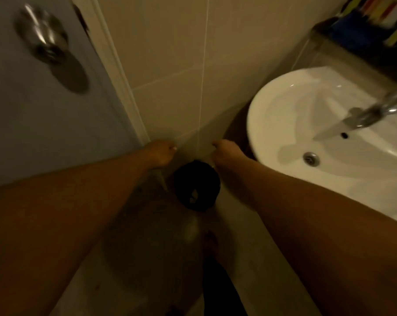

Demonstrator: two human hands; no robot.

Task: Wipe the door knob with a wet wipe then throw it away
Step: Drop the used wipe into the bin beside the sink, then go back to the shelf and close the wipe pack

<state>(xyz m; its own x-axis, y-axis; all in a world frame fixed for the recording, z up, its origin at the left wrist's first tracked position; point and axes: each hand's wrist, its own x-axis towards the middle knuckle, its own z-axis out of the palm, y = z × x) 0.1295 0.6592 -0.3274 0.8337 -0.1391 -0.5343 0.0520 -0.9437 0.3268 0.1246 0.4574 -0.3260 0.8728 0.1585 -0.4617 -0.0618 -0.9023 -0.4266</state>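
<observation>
The metal door knob (42,39) sits on the grey door at the upper left, blurred. A black round bin (196,185) stands on the floor in the corner, with a small pale scrap (193,194) inside it. I cannot tell whether the scrap is the wipe. Both my arms reach down towards the bin. My left hand (160,153) hovers just left of the bin's far rim, and my right hand (227,155) just right of it. Each hand has its fingers curled shut, and I see nothing in either. The picture is dim and blurred.
A white washbasin (272,106) with a chrome tap (373,115) fills the right side, and a shelf of coloured items (364,26) sits above it. A beige tiled wall (181,53) lies ahead, beside the white door frame (115,65). My foot (210,244) stands below the bin.
</observation>
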